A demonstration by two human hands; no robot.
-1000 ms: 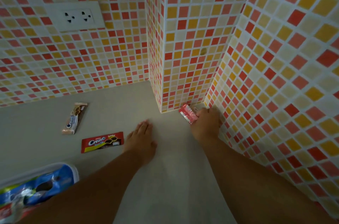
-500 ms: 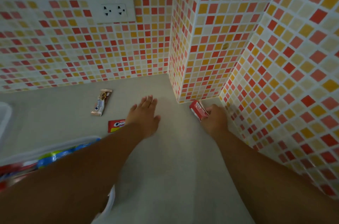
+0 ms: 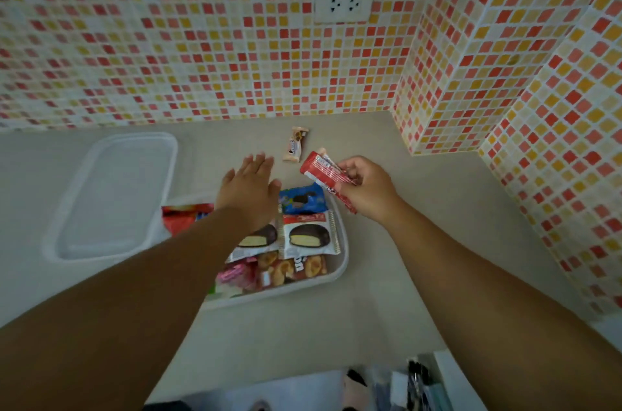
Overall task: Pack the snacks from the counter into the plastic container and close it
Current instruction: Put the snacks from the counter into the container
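I'm gripping a red snack pack in my R hand, just over the container on the surface; L hand is hovering flat, fingers straight, holding nothing; lid lying beside it.

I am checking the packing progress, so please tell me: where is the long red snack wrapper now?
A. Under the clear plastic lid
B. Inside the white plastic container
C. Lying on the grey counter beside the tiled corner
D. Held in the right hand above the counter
D: the right hand pinches the long red snack wrapper in the air, near the white plastic container but not inside it.
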